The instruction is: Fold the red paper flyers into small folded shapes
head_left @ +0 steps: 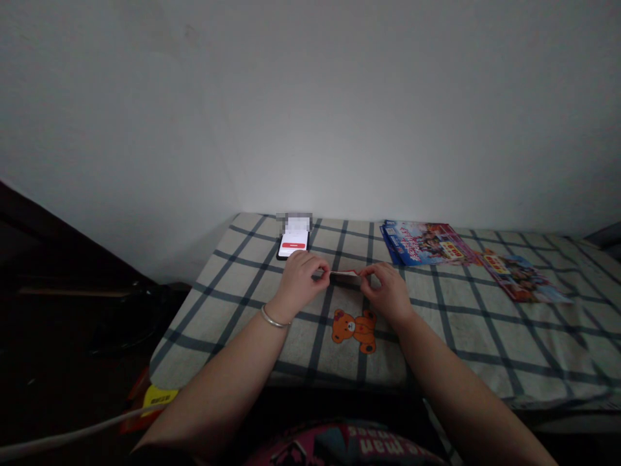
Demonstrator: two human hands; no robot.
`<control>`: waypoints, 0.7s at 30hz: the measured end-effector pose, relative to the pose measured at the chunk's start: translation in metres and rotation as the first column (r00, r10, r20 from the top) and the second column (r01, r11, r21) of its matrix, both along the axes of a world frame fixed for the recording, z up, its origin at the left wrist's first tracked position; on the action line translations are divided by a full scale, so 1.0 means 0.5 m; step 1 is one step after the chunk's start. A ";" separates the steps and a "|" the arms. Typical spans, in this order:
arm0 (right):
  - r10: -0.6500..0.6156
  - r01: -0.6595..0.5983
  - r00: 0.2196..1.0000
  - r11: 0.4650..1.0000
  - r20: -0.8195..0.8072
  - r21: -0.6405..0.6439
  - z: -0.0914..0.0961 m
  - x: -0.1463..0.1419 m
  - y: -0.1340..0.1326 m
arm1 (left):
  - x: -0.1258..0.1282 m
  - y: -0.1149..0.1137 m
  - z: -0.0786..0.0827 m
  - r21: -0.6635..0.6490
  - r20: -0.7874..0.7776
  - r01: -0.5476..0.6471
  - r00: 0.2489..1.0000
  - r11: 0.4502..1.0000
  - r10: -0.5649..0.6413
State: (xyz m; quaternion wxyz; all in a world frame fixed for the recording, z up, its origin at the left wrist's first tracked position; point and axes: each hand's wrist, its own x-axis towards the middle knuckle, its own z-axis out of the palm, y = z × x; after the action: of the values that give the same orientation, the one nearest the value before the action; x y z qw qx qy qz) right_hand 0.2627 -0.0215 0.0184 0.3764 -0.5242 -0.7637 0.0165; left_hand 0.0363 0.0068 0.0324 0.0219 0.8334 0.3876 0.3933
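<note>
Between my two hands is a thin, pale piece of paper [345, 274] with a reddish upper edge, seen almost edge-on and held just above the table. My left hand [303, 275] pinches its left end between thumb and fingers; a silver bangle circles that wrist. At the other end, the thumb and fingers of my right hand [385, 290] close on the paper. What is printed on it cannot be made out. Right behind my left hand lies a phone [294, 243] with its screen lit. An orange bear picture [355, 329] shows on the cloth between my forearms.
A checked cloth [233, 278] covers the table, which stands against a pale wall [310, 116]. Colourful printed leaflets [427, 243] lie overlapping at the back right, with another leaflet [526, 275] beside them. Down at the left, a white cable [82, 432] passes a yellow-and-red object [158, 398].
</note>
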 end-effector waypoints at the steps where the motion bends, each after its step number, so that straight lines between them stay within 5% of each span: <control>1: -0.005 0.005 1.000 1.000 0.006 0.002 0.000 -0.001 0.000 | -0.001 0.002 -0.003 0.000 0.006 0.000 1.000 1.000 0.000; 10: -0.068 0.066 0.987 0.998 -0.147 -0.016 -0.011 0.006 0.006 | -0.006 0.012 -0.021 -0.084 0.131 0.036 0.991 0.996 -0.025; 17: 0.153 -0.139 0.980 0.984 -0.130 0.113 0.001 -0.001 0.000 | 0.009 -0.001 -0.017 -0.084 0.156 0.114 0.983 0.990 -0.100; 21: 0.160 -0.149 0.982 0.982 -0.095 0.115 0.000 -0.008 0.000 | 0.013 -0.009 -0.013 -0.028 0.106 0.083 0.991 0.996 -0.080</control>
State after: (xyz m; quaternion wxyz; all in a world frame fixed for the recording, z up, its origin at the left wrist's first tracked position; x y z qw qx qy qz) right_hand 0.2588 -0.0217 0.0185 0.4410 -0.4407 -0.7812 0.0318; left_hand 0.0427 0.0024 0.0262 0.0717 0.8262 0.3579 0.4292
